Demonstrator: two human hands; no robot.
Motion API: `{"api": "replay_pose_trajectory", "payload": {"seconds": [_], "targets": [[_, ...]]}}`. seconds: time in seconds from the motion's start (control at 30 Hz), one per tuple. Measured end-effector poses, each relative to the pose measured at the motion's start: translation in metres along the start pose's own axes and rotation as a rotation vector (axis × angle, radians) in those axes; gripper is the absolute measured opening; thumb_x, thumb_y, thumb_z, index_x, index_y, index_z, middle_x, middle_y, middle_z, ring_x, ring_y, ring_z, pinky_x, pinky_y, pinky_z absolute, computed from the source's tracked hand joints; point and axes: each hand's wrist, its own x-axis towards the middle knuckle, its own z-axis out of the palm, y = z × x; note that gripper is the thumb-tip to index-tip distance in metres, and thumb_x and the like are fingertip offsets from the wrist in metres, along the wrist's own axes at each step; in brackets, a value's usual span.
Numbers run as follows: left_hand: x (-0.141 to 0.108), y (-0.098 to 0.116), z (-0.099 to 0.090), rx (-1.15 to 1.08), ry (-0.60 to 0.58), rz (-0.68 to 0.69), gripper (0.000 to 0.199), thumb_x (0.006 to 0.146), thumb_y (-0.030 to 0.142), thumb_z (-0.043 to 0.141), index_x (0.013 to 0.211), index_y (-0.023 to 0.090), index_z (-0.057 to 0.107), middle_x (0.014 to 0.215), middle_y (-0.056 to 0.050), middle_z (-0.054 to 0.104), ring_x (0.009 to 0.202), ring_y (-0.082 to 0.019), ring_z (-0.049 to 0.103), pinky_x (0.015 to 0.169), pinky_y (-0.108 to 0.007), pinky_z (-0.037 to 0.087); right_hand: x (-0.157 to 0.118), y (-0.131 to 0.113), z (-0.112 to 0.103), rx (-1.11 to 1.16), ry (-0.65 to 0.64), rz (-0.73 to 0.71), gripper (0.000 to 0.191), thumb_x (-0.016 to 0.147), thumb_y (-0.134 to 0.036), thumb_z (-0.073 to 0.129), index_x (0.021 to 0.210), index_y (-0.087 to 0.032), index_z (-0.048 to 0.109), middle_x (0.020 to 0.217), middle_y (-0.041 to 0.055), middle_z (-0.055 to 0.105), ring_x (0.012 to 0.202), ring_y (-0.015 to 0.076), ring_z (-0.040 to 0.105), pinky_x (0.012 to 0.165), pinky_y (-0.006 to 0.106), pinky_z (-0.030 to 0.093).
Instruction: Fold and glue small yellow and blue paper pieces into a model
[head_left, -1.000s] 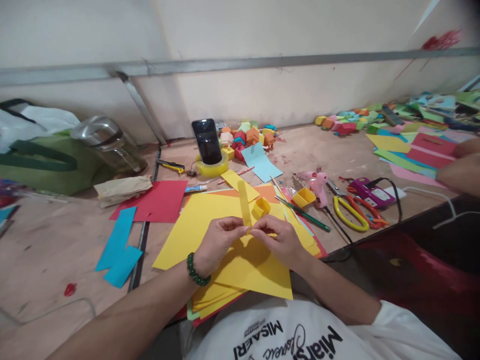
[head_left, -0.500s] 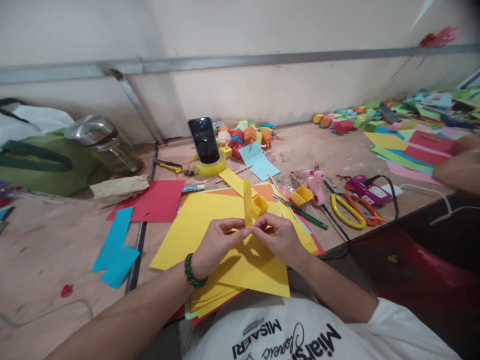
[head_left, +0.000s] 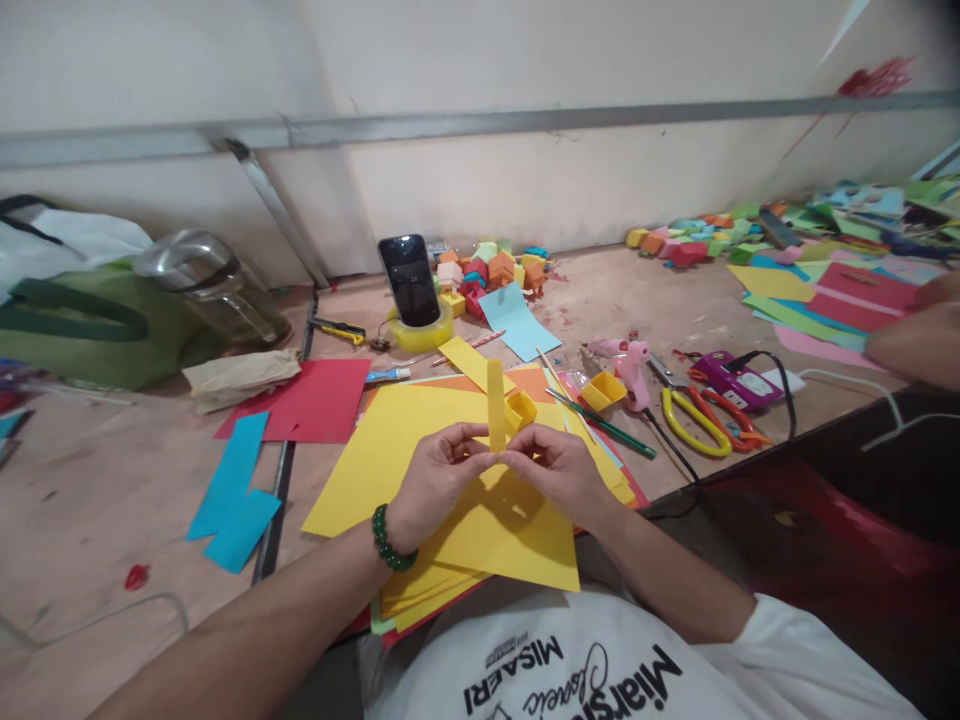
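A narrow yellow paper strip stands upright between my hands, its lower end pinched by both. My left hand, below a green bead bracelet, grips it from the left with thumb and fingertips. From the right my right hand pinches the same end, fingers curled. Just behind the strip sits a small folded yellow paper box, partly covered by my right hand. Another yellow paper box lies further right. Under my hands spreads a stack of yellow paper sheets.
Right of the stack lie a green pen, a pink glue gun, scissors and a purple power adapter. A phone stands in a tape roll. Left are blue paper pieces. Another person's arm reaches in at right.
Both hands stay at the strip's lower end, with only slight finger shifts. The strip has turned a little, and the view has shifted slightly.
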Motion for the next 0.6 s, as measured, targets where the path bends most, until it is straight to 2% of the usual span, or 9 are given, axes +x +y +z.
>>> {"api": "replay_pose_trajectory", "payload": {"seconds": [0.13,0.23,0.3,0.5,0.6], "targets": [[-0.0021,0.0024,0.0001,0.101,-0.038,0.041,0.036,0.058,0.037,0.081,0.082,0.015,0.065,0.063,0.001,0.064,0.06,-0.012,0.056,0.06,-0.024,0.045,-0.0001,-0.003,0.0002,-0.002,-0.014,-0.005,0.027,0.078,-0.039,0.063,0.065,-0.019,0.052,0.059,-0.0031,0.049,0.05,0.0086,0.043,0.043,0.02,0.036],[-0.0033,0.0047,0.0004,0.214,-0.144,0.064,0.032,0.069,0.045,0.072,0.073,0.015,0.062,0.066,-0.001,0.064,0.063,-0.013,0.056,0.062,-0.024,0.044,-0.0007,-0.0031,-0.0001,0.014,-0.024,-0.003,0.028,0.08,-0.04,0.061,0.065,-0.018,0.051,0.058,-0.0036,0.05,0.05,0.0084,0.043,0.045,0.02,0.035],[-0.0036,0.0051,0.0004,0.258,-0.213,0.072,0.039,0.073,0.052,0.067,0.064,0.015,0.059,0.064,-0.002,0.064,0.063,-0.013,0.055,0.062,-0.025,0.044,-0.001,-0.002,-0.0005,0.064,-0.056,0.011,0.03,0.081,-0.043,0.061,0.066,-0.018,0.052,0.058,-0.0029,0.052,0.051,0.0088,0.045,0.046,0.021,0.036],[-0.0052,0.004,-0.0014,0.322,-0.229,0.047,0.041,0.075,0.053,0.065,0.062,0.015,0.059,0.061,-0.003,0.065,0.056,-0.011,0.051,0.056,-0.023,0.039,0.0005,0.0005,-0.0048,0.165,-0.148,0.074,0.036,0.081,-0.052,0.06,0.07,-0.018,0.056,0.057,-0.0035,0.052,0.05,0.0091,0.045,0.049,0.022,0.038],[-0.0063,0.0055,-0.0024,0.265,-0.299,0.026,0.043,0.073,0.055,0.067,0.062,0.015,0.057,0.061,-0.002,0.063,0.058,-0.011,0.052,0.057,-0.023,0.04,0.0015,0.0003,-0.0083,0.275,-0.209,0.104,0.035,0.08,-0.053,0.062,0.081,-0.018,0.056,0.062,-0.0041,0.053,0.051,0.0086,0.048,0.051,0.022,0.042]]}}
